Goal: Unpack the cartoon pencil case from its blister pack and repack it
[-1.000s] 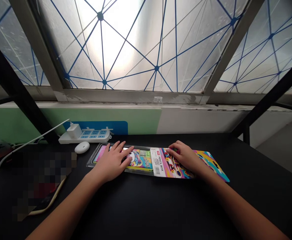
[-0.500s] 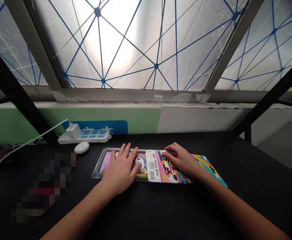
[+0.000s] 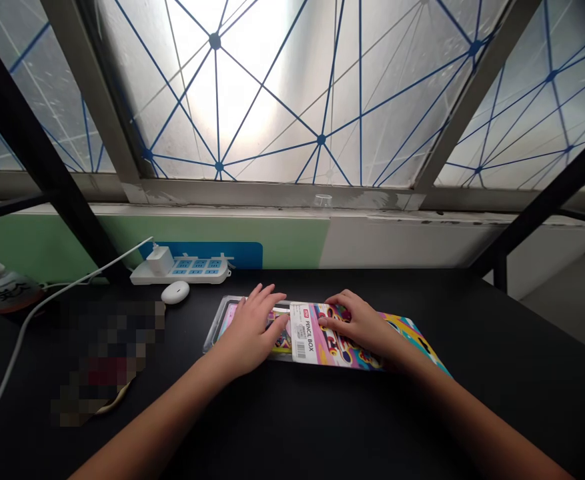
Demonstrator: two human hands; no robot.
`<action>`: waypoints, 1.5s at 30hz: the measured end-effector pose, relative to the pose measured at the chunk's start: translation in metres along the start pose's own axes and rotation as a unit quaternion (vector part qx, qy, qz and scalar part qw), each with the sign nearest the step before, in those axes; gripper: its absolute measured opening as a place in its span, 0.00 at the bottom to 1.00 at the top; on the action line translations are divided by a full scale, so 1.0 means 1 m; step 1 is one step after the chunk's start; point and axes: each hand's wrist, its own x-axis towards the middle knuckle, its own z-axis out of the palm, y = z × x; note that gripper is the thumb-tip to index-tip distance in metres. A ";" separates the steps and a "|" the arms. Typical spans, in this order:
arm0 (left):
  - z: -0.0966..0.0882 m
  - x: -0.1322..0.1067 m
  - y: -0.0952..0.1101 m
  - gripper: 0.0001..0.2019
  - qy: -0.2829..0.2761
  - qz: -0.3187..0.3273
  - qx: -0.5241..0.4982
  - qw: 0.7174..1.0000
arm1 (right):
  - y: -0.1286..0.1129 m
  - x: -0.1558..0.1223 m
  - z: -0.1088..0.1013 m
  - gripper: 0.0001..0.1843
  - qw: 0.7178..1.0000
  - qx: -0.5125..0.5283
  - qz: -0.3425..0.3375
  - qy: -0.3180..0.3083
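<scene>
Frosted window panes with blue lines are glowing behind a matte black tabletop, where a long white plastic power strip is lying. Right of the strip and nearer you, a flat, multicoloured card printed "PENCIL BOX" is covering part of a clear plastic tray. Your left hand is spreading loosely over the tray, clenching nothing; your right hand is resting half-curled on the card, whether gripping you cannot tell. Just before the strip, a rounded white case is sitting.
</scene>
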 end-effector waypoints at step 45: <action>-0.035 -0.003 -0.074 0.27 0.265 -0.069 -0.510 0.815 | -0.100 0.088 0.020 0.56 0.963 -0.081 -0.101 -0.235</action>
